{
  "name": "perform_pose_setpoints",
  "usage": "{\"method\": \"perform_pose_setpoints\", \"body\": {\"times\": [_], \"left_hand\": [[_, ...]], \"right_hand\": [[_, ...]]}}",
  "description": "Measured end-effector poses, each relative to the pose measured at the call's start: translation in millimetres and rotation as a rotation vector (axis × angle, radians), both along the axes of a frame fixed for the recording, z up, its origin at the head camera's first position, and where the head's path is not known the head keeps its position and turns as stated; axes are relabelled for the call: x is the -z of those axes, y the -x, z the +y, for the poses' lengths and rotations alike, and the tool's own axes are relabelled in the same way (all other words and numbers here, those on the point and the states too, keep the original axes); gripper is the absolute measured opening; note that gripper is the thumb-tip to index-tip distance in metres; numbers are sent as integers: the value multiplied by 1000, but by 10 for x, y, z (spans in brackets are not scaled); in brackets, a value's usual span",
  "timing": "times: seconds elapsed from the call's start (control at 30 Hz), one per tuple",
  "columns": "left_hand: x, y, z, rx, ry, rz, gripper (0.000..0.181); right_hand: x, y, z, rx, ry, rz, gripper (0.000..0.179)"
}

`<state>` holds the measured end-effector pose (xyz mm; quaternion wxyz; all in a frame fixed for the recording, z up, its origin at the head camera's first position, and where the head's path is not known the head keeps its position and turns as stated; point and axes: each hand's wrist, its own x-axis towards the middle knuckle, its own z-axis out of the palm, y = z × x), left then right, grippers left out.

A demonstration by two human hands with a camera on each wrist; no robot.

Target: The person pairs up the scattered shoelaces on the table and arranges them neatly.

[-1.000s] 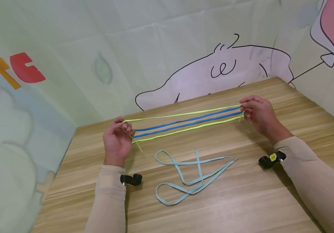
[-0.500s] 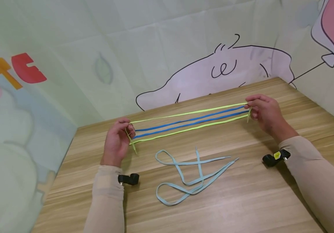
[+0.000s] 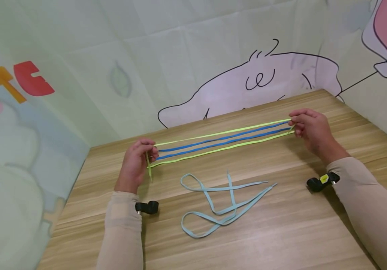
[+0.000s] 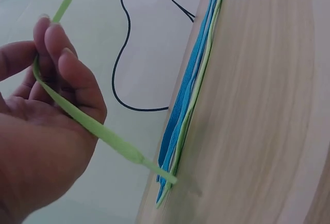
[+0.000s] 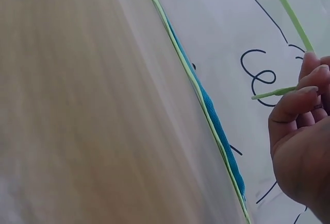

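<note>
A yellow-green shoelace [image 3: 223,132] runs nearly straight between the two hands, raised above the table. My left hand [image 3: 133,163] pinches it near one end between thumb and fingers; the loose tip hangs below, plain in the left wrist view. At the other end my right hand [image 3: 316,131] pinches it, a short tip [image 5: 278,91] poking out past the fingers. Under it, two blue shoelaces [image 3: 213,145] and a second yellow-green shoelace [image 3: 223,148] lie side by side on the table. Their ends are partly hidden behind the hands in the head view.
Nearer the person, a pale blue shoelace [image 3: 230,187] lies in loose, crossing loops on the wood-grain table [image 3: 264,240]. A printed cloth wall [image 3: 213,48] with cartoon drawings stands behind the table's far edge. Each sleeve carries a black wrist camera [image 3: 149,207].
My right hand has shifted right and the left slightly left along its side; the held shoelace is straighter between them. The laces on the table have not visibly moved.
</note>
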<state>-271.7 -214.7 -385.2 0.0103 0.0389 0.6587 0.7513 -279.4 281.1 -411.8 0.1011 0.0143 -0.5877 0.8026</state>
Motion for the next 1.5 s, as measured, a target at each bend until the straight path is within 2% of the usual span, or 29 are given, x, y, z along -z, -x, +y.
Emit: {"method": "perform_pose_setpoints", "body": {"times": [0.13,0.27,0.33,0.5,0.6,0.73,0.83,1.07,1.23,1.5], "left_hand": [[15,15,-3,3,74,-50,13],[34,27,-10,21,169,-81,12],[40,26,-16,28,226,-93,12],[45,19,-38,36,353,-135,16],[49,21,-41,42,401,-148,23],[63,22,-42,43,435,-175,30],[91,35,-55,37,449,-202,30],[145,50,-88,23,543,-226,29],[174,48,-103,17,555,-246,31],[219,65,-106,8,585,-270,29]], "right_hand": [[4,5,24,40,-27,4,16],[5,3,47,74,-97,-9,19],[8,3,61,96,-169,-29,20],[28,10,103,166,-428,-89,19],[39,16,118,181,-497,-106,19],[41,14,125,184,-494,-116,22],[44,20,127,189,-518,-127,16],[60,36,126,219,-654,-151,25],[83,43,144,246,-750,-180,28],[91,47,152,252,-826,-230,29]]}}
